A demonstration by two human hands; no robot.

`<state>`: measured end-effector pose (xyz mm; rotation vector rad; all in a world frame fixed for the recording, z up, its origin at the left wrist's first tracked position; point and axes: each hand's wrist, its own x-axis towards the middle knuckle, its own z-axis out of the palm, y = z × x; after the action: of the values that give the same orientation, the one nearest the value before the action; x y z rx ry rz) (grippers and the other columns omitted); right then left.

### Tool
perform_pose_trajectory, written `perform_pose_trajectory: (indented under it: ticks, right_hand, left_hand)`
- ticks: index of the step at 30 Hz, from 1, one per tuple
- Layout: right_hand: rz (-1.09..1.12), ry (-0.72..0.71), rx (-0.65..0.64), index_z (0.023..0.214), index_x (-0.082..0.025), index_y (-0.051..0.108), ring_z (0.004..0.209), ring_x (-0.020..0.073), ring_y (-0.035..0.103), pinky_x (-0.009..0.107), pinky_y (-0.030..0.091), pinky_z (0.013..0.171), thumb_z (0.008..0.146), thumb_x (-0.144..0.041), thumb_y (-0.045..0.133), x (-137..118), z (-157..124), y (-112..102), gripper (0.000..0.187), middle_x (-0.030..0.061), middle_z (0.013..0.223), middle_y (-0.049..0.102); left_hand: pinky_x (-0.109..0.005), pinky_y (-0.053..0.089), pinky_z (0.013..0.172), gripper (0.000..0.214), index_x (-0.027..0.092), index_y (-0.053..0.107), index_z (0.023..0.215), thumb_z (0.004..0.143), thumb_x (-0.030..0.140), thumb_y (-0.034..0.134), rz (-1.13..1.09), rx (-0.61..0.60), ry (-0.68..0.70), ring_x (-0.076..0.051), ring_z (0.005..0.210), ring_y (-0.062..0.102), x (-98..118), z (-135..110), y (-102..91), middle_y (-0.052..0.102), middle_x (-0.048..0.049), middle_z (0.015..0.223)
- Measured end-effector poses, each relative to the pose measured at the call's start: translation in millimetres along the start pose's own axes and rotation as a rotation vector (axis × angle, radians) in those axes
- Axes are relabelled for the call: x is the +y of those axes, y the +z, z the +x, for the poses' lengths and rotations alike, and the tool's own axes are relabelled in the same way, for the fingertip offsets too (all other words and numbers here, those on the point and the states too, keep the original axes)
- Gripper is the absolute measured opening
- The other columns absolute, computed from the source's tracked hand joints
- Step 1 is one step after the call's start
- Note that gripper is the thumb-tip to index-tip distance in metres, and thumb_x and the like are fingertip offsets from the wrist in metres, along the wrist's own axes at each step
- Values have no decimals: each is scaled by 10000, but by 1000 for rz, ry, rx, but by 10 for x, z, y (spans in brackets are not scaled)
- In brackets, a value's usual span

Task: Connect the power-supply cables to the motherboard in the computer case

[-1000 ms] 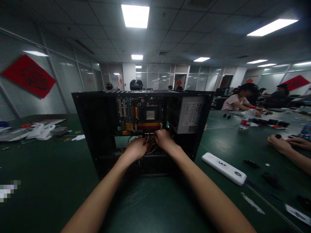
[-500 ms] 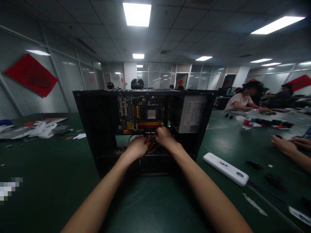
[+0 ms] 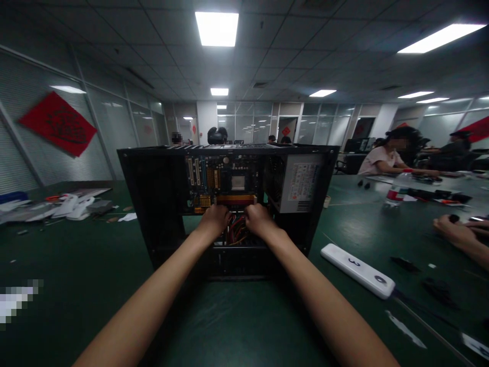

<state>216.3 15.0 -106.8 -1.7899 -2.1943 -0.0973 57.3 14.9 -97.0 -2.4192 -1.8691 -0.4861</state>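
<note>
An open black computer case (image 3: pixel 133 178) stands upright in front of me, its inside facing me. Both hands reach into its lower middle. My left hand (image 3: pixel 215 222) is closed at the lower left edge of the motherboard (image 3: pixel 225 171), its fingertips curled out of sight. Level with it on the right, my right hand (image 3: pixel 259 218) is closed near the end of the memory slots (image 3: pixel 236 199). Red, yellow and black cables (image 3: pixel 237 229) bunch between the hands; what the fingers hold is hidden. The power supply (image 3: pixel 302 184) sits at the upper right inside the case.
On the green table (image 3: pixel 237 316), a white power strip (image 3: pixel 358 270) lies right of the case. Farther right are a water bottle (image 3: pixel 399 188) and a co-worker's hands (image 3: pixel 454 232). Papers and parts (image 3: pixel 72 206) are piled at left. Another person (image 3: pixel 384 158) sits beyond.
My left hand has moved up and slightly left, from the cables toward the motherboard's lower edge, uncovering more of the cables. My right hand stays almost in place.
</note>
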Motion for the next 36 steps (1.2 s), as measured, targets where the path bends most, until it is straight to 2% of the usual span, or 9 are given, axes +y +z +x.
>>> perform_pose_trajectory:
  ticks: [5,18,36]
  right_hand:
    - [5,1,-2,1022,-123,735,974,270,700,285,511,776,872,-135,547,-10,-10,-10,241,191,1042,716]
    - [10,13,-25,999,-120,738,981,265,700,269,502,770,847,-94,546,-39,-26,-64,246,184,1050,720]
    - [9,11,-21,1020,-118,731,986,268,695,276,503,779,850,-108,548,-24,-5,-39,250,187,1055,714]
  left_hand:
    - [-314,479,782,340,145,740,1013,960,319,453,33,-19,1,-267,925,690,13,11,0,726,-168,989]
    - [-266,450,790,321,171,739,1014,965,319,458,40,-28,36,-222,969,670,-53,52,46,730,-117,1025]
    - [-326,487,784,351,125,737,997,962,294,431,72,-46,36,-290,957,695,17,21,-5,721,-204,981]
